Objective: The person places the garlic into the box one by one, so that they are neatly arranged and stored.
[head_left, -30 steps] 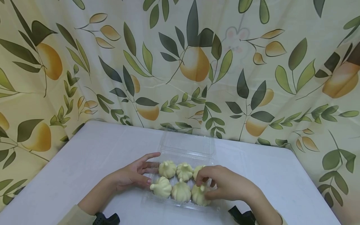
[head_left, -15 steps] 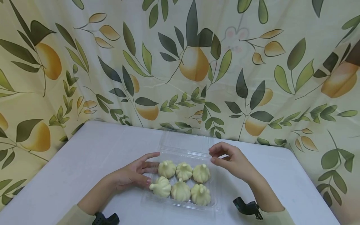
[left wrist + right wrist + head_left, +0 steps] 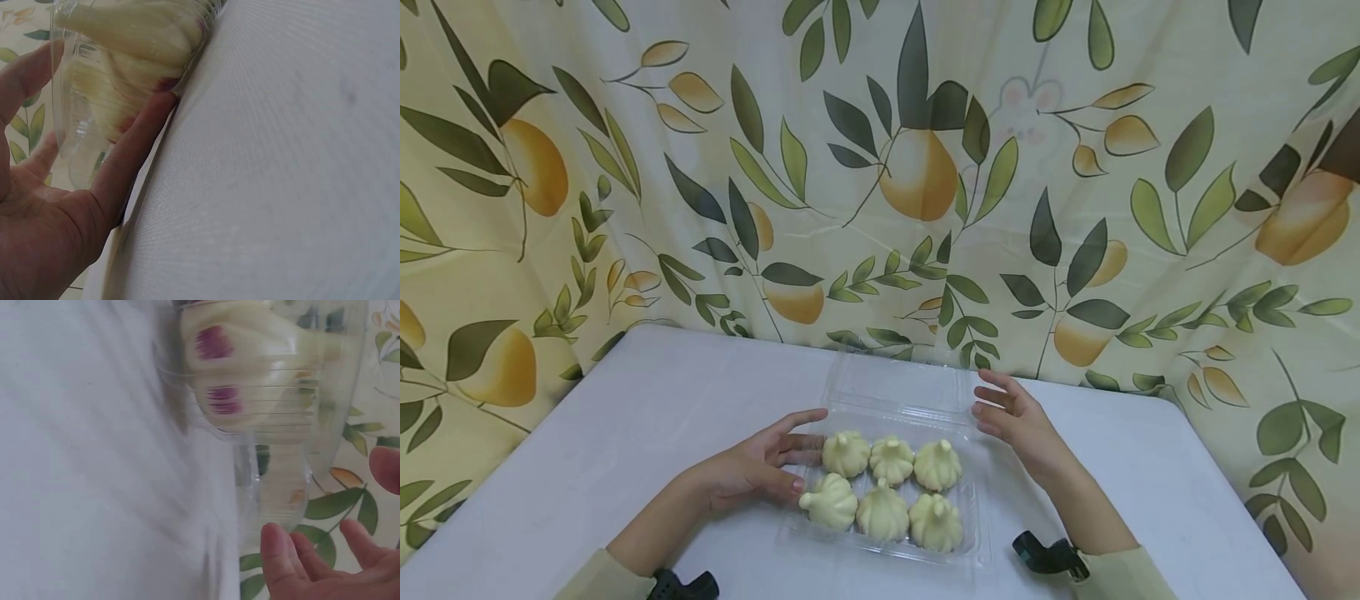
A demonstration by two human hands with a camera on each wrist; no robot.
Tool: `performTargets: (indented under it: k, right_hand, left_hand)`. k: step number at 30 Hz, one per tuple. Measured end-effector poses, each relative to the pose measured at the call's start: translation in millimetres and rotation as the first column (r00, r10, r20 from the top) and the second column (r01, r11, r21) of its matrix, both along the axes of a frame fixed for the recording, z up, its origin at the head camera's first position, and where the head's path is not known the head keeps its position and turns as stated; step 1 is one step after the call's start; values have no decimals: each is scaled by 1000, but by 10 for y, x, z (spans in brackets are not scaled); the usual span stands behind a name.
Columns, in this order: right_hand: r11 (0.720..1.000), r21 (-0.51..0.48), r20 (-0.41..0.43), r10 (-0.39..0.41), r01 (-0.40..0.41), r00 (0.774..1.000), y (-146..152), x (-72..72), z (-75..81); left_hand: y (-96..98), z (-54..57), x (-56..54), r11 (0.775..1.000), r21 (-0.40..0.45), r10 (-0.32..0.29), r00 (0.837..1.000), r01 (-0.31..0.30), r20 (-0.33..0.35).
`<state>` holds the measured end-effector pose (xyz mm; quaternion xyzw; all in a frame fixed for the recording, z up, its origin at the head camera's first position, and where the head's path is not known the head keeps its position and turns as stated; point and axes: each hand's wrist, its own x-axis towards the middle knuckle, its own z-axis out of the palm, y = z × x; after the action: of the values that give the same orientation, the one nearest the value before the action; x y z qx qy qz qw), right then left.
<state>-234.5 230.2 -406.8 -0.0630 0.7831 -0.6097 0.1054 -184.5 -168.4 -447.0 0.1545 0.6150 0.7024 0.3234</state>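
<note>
A clear plastic clamshell box (image 3: 972, 508) stands on the white table with its lid (image 3: 901, 385) folded back. Inside, several pale garlic bulbs (image 3: 882, 512) lie in two rows; the front left bulb (image 3: 830, 502) is tipped over with its stem to the left. My left hand (image 3: 748, 467) rests against the box's left side, thumb and fingers spread along it. Beside the right edge of the lid is my right hand (image 3: 1018, 427), its fingers loosely extended and holding nothing. Through the box wall, the right wrist view shows a bulb (image 3: 244, 369) with purple patches.
The white-covered table (image 3: 700, 383) spreads around the box on all sides. Behind it hangs a curtain (image 3: 865, 183) printed with fruit and leaves. A black strap mount (image 3: 1048, 557) sits on the right wrist, another black mount (image 3: 683, 585) on the left.
My right hand has left the front right garlic bulb and moved back to the lid's right side, its fingers spreading. The left hand has stayed against the box.
</note>
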Motion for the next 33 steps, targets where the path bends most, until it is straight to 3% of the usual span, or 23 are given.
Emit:
performTargets:
  k: [4,10,17,26,33]
  right_hand:
    - [996,-84,73,-5,11,997,-4,-28,-55]
    - [989,-148,103,13,2,995,6,-40,-103]
    - [990,-143,64,-1,10,998,24,-51,-155]
    - [963,-212,21,-164,164,986,48,-60,-192]
    - [967,-206,-17,-157,150,988,73,-58,-159]
  left_hand:
    - [2,3,3,1000,1,-2,1000,2,0]
    - [0,-8,-2,1000,-2,2,1000,-2,2]
    - [1,-13,0,1000,-2,5,1000,-5,7]
    - [0,-1,1,1000,-11,-2,1000,2,0]
    - [-1,3,8,1000,-19,-8,1000,7,-15]
